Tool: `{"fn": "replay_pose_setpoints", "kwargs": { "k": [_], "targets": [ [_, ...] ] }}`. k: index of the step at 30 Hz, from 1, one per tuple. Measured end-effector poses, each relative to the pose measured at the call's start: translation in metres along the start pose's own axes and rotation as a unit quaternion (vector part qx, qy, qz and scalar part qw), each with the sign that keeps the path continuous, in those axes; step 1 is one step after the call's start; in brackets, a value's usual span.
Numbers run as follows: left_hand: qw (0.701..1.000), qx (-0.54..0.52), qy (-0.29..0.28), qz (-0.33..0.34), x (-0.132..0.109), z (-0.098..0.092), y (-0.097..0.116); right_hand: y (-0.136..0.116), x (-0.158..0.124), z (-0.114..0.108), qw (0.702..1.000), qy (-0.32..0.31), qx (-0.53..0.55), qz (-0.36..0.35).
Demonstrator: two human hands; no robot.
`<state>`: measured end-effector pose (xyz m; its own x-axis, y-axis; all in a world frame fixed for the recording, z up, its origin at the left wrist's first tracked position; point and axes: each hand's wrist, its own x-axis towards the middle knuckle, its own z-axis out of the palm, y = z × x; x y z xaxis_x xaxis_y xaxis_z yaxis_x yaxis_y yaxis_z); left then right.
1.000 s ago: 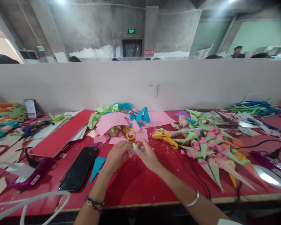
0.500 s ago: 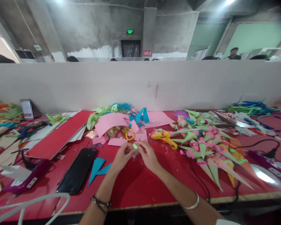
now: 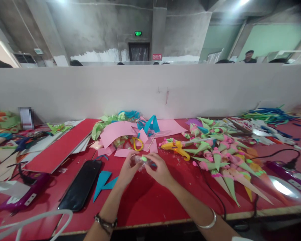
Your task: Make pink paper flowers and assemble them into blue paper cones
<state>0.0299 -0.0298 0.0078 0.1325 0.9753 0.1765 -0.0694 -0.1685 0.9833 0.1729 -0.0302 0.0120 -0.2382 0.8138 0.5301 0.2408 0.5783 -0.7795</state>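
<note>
Over the middle of the red table, my left hand (image 3: 127, 170) and my right hand (image 3: 160, 171) meet fingertip to fingertip. Between them is a small lime-green ball (image 3: 143, 158), pinched in the fingers of my right hand. A crinkled piece of clear plastic (image 3: 140, 166) shows by my left fingers, which are closed on it; its full shape is hidden. Just beyond my hands lie yellow-handled scissors (image 3: 138, 144) among pink paper sheets (image 3: 119, 132). A yellow glue gun (image 3: 175, 147) rests to the right of them.
Paper cones (image 3: 217, 157) with pink and green tips are heaped at the right. A black phone (image 3: 80, 185) and blue paper pieces (image 3: 101, 182) lie left of my hands. Purple power strips (image 3: 27, 194) and cords sit at both sides. A white partition (image 3: 150, 90) stands behind.
My fingers have shifted slightly around the lime-green ball, and more of the clear plastic shows between my hands. The view has moved a little; the other things stay in place.
</note>
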Motion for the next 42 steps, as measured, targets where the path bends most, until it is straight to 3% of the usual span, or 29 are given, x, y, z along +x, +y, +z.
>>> {"fn": "replay_pose_setpoints", "kwargs": {
  "k": [4, 8, 10, 12, 14, 15, 16, 17, 20, 23, 25, 31, 34, 42],
  "targets": [
    [0.994, 0.103, 0.0, 0.033, 0.0, -0.006, 0.001, 0.001, 0.001, -0.001, 0.999, 0.04, -0.008, 0.023],
    [0.964, 0.236, 0.104, 0.061, 0.004, -0.029, 0.001, 0.002, 0.004, -0.002, 0.994, 0.098, 0.039, 0.037],
    [0.926, 0.319, 0.195, 0.046, 0.006, -0.041, 0.0, 0.003, 0.004, -0.002, 0.992, 0.108, 0.06, 0.04],
    [0.862, 0.442, 0.248, 0.033, 0.006, -0.045, -0.001, 0.005, 0.003, 0.0, 0.991, 0.111, 0.066, 0.037],
    [0.798, 0.546, 0.248, 0.054, 0.004, -0.039, -0.002, 0.007, 0.003, 0.001, 0.991, 0.11, 0.071, 0.037],
    [0.784, 0.571, 0.233, 0.071, 0.002, -0.033, -0.001, 0.008, 0.002, 0.002, 0.991, 0.107, 0.076, 0.039],
    [0.786, 0.573, 0.215, 0.085, 0.001, -0.026, -0.001, 0.009, 0.001, 0.002, 0.99, 0.102, 0.083, 0.044],
    [0.807, 0.554, 0.181, 0.095, -0.001, -0.018, 0.001, 0.009, 0.001, 0.003, 0.99, 0.093, 0.09, 0.048],
    [0.911, 0.402, 0.039, 0.086, -0.003, 0.004, 0.005, 0.008, 0.0, 0.003, 0.992, 0.061, 0.097, 0.051],
    [0.962, 0.261, -0.058, 0.054, -0.004, 0.013, 0.005, 0.004, -0.001, 0.003, 0.995, 0.042, 0.088, 0.03],
    [0.967, 0.242, -0.067, 0.053, -0.005, 0.013, 0.003, 0.002, -0.001, 0.003, 0.997, 0.029, 0.073, 0.01],
    [0.948, 0.308, -0.012, 0.077, -0.004, 0.004, 0.001, -0.007, -0.002, -0.002, 0.999, -0.039, 0.003, -0.035],
    [0.957, 0.281, -0.035, 0.067, -0.004, 0.004, 0.003, -0.01, -0.003, -0.003, 0.996, -0.06, -0.018, -0.058],
    [0.974, 0.194, -0.112, 0.023, -0.007, 0.001, 0.006, -0.017, -0.002, -0.004, 0.997, -0.041, -0.026, -0.056]
  ]
}}
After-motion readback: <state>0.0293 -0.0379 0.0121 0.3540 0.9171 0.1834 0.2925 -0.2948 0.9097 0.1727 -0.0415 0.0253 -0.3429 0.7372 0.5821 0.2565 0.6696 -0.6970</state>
